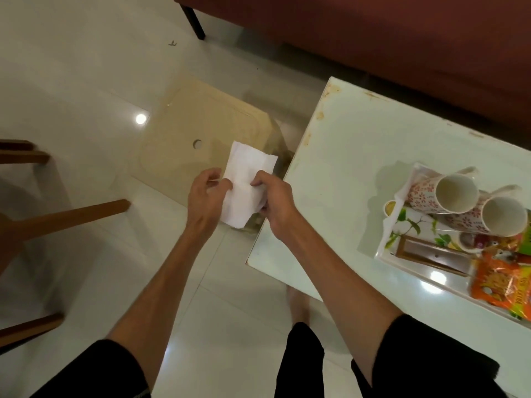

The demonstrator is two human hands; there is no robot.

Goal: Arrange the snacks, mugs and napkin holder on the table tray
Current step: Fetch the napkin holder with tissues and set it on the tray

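A white paper napkin hangs between my two hands, left of the table. My left hand pinches its left edge and my right hand grips its right side. On the white table at the right lies a flower-printed tray. Two red-patterned mugs lie on their sides on it. A brown wooden napkin holder lies flat on the tray. Orange snack packets fill the tray's near end.
A beige plastic stool stands on the tiled floor under the napkin. Wooden chair legs are at the left. A dark red sofa runs behind the table. A small cup sits beside the tray's left edge.
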